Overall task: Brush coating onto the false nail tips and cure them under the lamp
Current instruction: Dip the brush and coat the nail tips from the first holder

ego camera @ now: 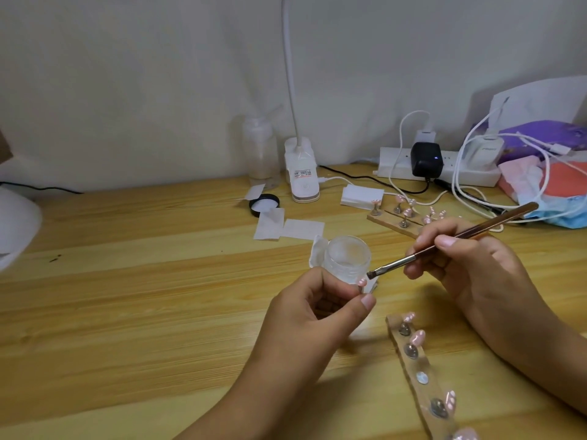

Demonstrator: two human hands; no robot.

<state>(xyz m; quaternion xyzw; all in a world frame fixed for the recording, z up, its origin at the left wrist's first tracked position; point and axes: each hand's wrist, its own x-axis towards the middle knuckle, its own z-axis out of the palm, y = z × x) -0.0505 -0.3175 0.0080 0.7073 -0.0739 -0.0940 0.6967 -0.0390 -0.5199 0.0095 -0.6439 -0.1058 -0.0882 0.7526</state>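
Observation:
My left hand [320, 312] pinches a small stand that carries a pink false nail tip [362, 282], just in front of an open clear jar [347, 254]. In my right hand [470, 268] I grip a thin brown brush [454, 239] like a pen. Its flat bristles sit right above the held tip. A clear holder strip [421, 376] with several pink tips on metal stands lies at the front right. A wooden strip [397, 222] with several more tips lies farther back. Part of a white domed lamp [16, 223] shows at the left edge.
The jar's black lid [264, 204] and white paper wipes [286, 228] lie behind the jar. A clip desk lamp [301, 173], a clear bottle [260, 150], a power strip [438, 168] with chargers and cables, and a pile of cloth [546, 173] line the back of the wooden table [143, 296].

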